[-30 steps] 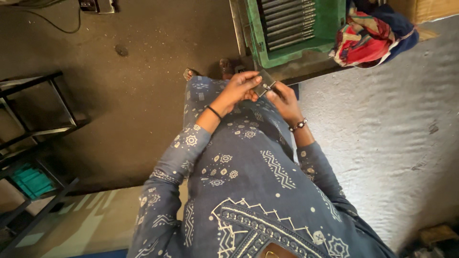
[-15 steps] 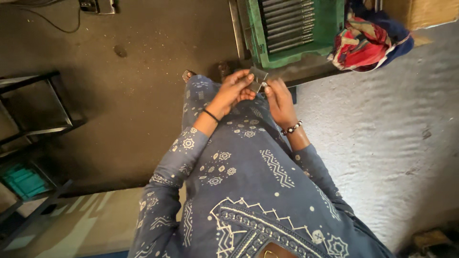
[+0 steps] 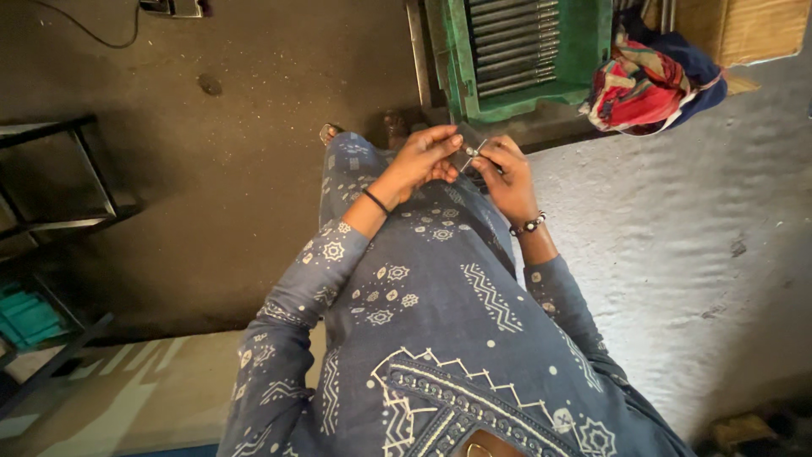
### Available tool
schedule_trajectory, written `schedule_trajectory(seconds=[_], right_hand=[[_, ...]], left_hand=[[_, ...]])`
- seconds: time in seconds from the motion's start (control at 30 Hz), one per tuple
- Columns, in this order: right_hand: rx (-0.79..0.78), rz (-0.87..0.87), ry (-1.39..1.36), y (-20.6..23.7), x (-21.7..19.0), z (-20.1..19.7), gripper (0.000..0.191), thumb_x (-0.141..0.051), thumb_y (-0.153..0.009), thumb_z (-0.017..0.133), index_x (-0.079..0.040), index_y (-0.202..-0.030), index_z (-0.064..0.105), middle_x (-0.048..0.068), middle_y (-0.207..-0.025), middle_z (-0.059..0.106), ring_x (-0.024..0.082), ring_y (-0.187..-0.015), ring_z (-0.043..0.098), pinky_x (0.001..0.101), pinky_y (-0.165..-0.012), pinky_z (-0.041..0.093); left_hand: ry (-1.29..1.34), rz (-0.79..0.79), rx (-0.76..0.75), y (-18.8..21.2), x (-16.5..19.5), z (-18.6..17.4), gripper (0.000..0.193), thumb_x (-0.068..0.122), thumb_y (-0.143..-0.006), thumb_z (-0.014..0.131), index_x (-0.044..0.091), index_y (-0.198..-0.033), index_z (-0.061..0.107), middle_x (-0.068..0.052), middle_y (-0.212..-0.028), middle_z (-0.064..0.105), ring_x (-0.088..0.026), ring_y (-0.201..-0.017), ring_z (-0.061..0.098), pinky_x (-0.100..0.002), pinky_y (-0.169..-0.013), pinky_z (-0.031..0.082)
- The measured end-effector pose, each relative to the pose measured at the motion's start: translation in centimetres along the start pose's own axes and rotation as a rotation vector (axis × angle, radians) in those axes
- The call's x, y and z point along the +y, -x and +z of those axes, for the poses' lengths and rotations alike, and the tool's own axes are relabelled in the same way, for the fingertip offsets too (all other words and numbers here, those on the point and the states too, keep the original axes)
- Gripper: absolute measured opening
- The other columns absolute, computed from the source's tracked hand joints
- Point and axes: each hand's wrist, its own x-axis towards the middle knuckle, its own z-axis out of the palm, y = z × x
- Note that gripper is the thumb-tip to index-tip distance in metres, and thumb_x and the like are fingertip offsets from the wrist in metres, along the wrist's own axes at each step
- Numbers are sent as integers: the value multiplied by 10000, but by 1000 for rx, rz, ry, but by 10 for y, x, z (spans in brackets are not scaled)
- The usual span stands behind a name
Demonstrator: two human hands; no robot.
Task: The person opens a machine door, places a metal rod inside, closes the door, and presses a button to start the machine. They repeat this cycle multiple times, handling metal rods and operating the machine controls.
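I look down my blue patterned tunic at both hands, held together above my knees. My left hand [image 3: 425,155] and my right hand [image 3: 506,172] both pinch a small dark flat metal piece [image 3: 468,144] with a thin shiny pin or screw sticking out of it. A dark band circles my left wrist and a beaded bracelet my right. My sandalled feet show just beyond the hands on the dark floor.
A green tray of long metal rods [image 3: 516,46] stands just beyond my hands. A bundle of red and blue cloth [image 3: 651,85] lies to its right by a cardboard box [image 3: 744,30]. A black metal rack [image 3: 59,178] is at the left; a pale rough wall [image 3: 677,254] at the right.
The hands stay together on the small piece and have shifted slightly, with the fingers working at it. The view has tilted a little.
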Motion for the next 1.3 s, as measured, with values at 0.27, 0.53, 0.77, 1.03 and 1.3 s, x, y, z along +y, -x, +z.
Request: schedule_trajectory(seconds=[0.27,0.53,0.77,1.03,1.3], right_hand=[[88,-37,39,8,-21,-4,189,10,-983,674,5,-1164,726,119,-1034,631,241,-999,602,321,-865,493],[89,-72,90,3,-18,9,201,10,-1026,629,36,-1221,671,144,-1132,628,270,-1032,628,333,-892,509],[78,-131,100,3,-11,9,189,25,-1007,650,49,-1193,677,145,-1119,640,259,-984,644,324,-851,523],[22,-121,-1,1,-7,7,151,32,-979,646,41,-1121,697,144,-1108,642,240,-1000,646,317,-858,523],[75,-96,31,4,-12,17,131,28,-963,688,38,-1093,678,130,-1042,663,248,-965,639,321,-848,509]], left_hand=[[129,32,191,2,12,-17,428,227,-983,676,33,-1347,561,-41,-937,691,-116,-657,688,-290,-632,617],[125,51,11,3,3,-10,408,230,-1018,665,-3,-1342,578,-35,-943,704,-109,-656,676,-268,-621,594],[64,11,-12,4,4,-11,389,232,-1008,657,30,-1336,595,-40,-969,699,-103,-661,682,-269,-612,593],[-59,130,-109,9,9,-10,403,246,-1017,638,33,-1357,598,-33,-1033,717,-92,-644,665,-247,-607,578],[42,35,-80,1,6,-14,408,201,-991,675,-4,-1335,599,-62,-984,719,-107,-604,665,-267,-567,580]])
